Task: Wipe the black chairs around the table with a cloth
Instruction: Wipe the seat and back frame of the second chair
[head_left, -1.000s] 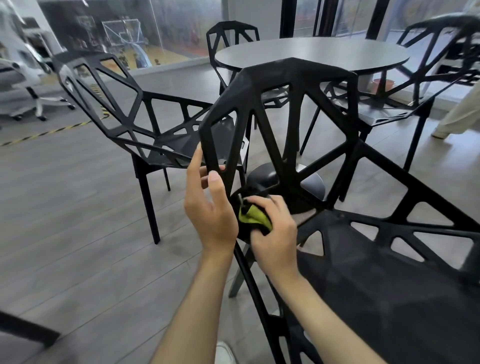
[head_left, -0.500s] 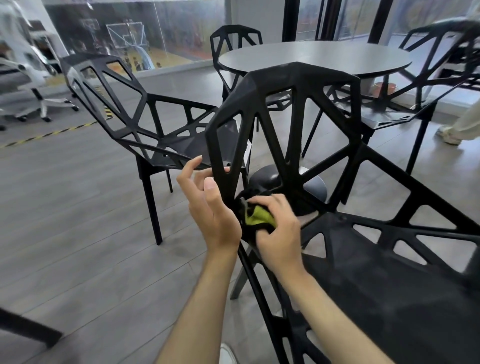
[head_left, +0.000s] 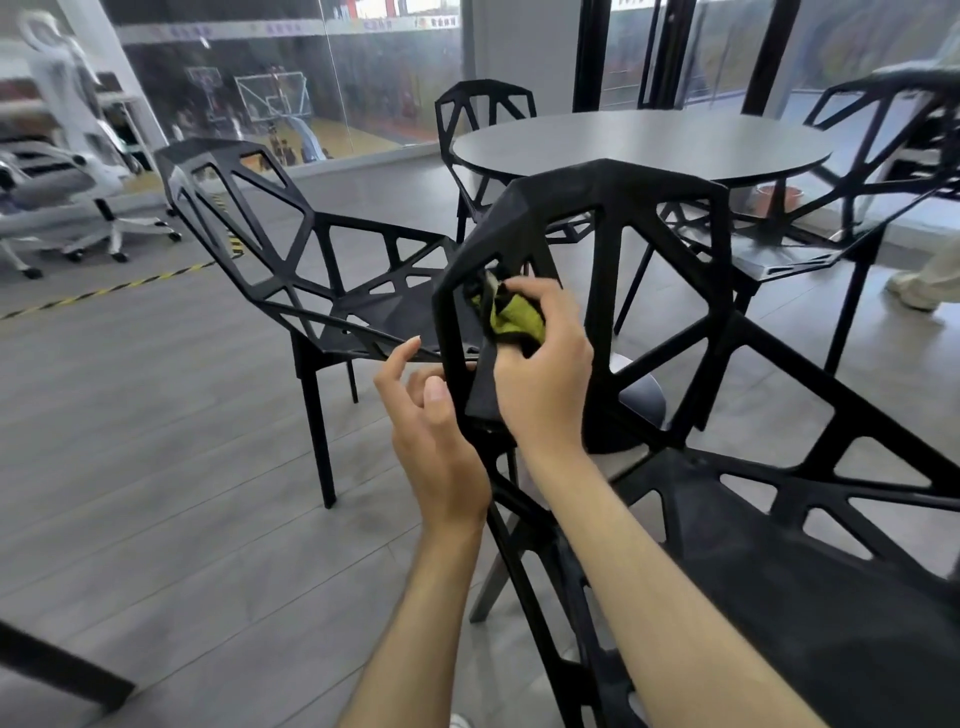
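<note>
A black lattice chair (head_left: 613, 192) stands right in front of me, its backrest facing me. My right hand (head_left: 540, 374) is closed around a yellow-green and black cloth (head_left: 511, 314), pressing it on a slanted strut inside the left opening of the backrest. My left hand (head_left: 431, 431) hovers by the outer left edge of the backrest, fingers loosely curled and apart, holding nothing. A second black chair (head_left: 291, 260) stands to the left. Two more black chairs (head_left: 485, 111) (head_left: 862, 171) sit behind and to the right of the round grey table (head_left: 639, 145).
Grey plank floor (head_left: 156, 467) spreads to the left. White office chairs (head_left: 67, 197) stand at the far left by a glass wall. A person's leg and shoe (head_left: 919, 291) show at the right edge. A dark chair leg (head_left: 57, 670) crosses the lower left corner.
My right hand has slid the cloth up the strut from the lower part of the backrest to its upper left opening. The left hand has loosened from the backrest edge.
</note>
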